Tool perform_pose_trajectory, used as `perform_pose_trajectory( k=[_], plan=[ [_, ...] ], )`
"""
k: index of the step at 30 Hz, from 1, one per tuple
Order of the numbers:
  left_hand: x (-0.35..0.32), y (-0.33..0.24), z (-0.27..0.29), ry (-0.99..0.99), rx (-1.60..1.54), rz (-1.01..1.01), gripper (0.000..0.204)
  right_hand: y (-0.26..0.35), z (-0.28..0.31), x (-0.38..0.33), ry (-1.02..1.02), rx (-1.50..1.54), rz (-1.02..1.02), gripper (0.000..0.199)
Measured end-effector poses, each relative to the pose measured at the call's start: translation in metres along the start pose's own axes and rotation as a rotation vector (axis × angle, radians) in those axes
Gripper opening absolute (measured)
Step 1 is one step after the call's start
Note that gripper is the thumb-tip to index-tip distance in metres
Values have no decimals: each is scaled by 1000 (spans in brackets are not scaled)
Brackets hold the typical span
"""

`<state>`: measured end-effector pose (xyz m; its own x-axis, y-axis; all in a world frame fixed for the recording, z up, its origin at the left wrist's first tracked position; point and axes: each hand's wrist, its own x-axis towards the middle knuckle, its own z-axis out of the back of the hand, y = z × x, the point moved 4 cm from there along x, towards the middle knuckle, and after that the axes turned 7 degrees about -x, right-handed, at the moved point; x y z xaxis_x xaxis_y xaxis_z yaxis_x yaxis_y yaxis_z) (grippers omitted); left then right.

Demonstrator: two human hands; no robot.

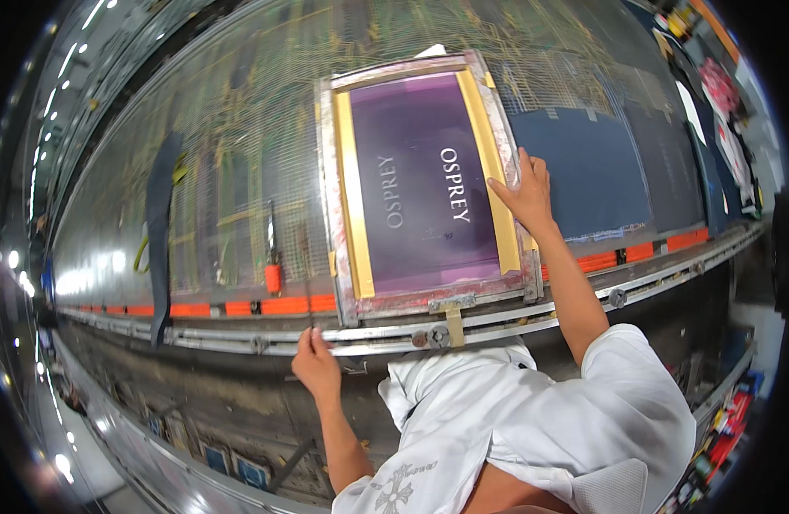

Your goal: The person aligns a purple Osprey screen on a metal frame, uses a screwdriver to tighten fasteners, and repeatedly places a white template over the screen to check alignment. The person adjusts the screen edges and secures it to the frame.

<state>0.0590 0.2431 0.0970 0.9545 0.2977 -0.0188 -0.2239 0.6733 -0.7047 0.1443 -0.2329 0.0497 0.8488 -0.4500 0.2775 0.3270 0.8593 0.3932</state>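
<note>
Nearest the body, the left hand [315, 364] is closed on the metal rail [240, 341] that runs along the front edge of the long tabletop [240, 128]; the fingers curl over the rail's lip, and whether they also pinch something thin there is too small to tell. Just above the rail sits a line of orange blocks [274, 305].

Past the rail lies the printing screen [420, 184], a flat rectangular frame resting on the tabletop, its near edge close to a small metal bracket [450, 315] on the rail. The right hand [524, 190] lies spread and open on the frame's right side bar, fingers flat and pressing down, gripping nothing.

The frame looks stiff and moderately heavy, probably metal, smeared with dried ink. The purple mesh [416, 171] stretched inside it, edged with yellow tape [350, 197], is likely taut but thin and easily punctured or stained. The sensible hold is therefore on the side bars, one hand on each, never on the mesh; ink residue may make the bars slippery.

To the right of the screen, dark blue fabric pieces [583, 171] lie flat on the tabletop, soft and limp. Farther left, a dark strip of cloth [159, 223] hangs over the edge.
</note>
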Motion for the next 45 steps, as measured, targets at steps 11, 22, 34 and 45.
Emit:
perform_pose_trajectory(
  k=[11,22,34,45],
  plan=[
    [55,74,-19,-168,233,-143,29,-19,-7,3,8,205,-66,61],
    [57,83,-17,-167,14,45,36,-16,-20,-1,72,67,-130,61],
    [59,83,-18,-161,14,72,35,57,-29,-22,455,-245,357,75],
    [57,96,-9,-145,126,83,29,69,-26,-17,511,-227,309,71]
  ],
)
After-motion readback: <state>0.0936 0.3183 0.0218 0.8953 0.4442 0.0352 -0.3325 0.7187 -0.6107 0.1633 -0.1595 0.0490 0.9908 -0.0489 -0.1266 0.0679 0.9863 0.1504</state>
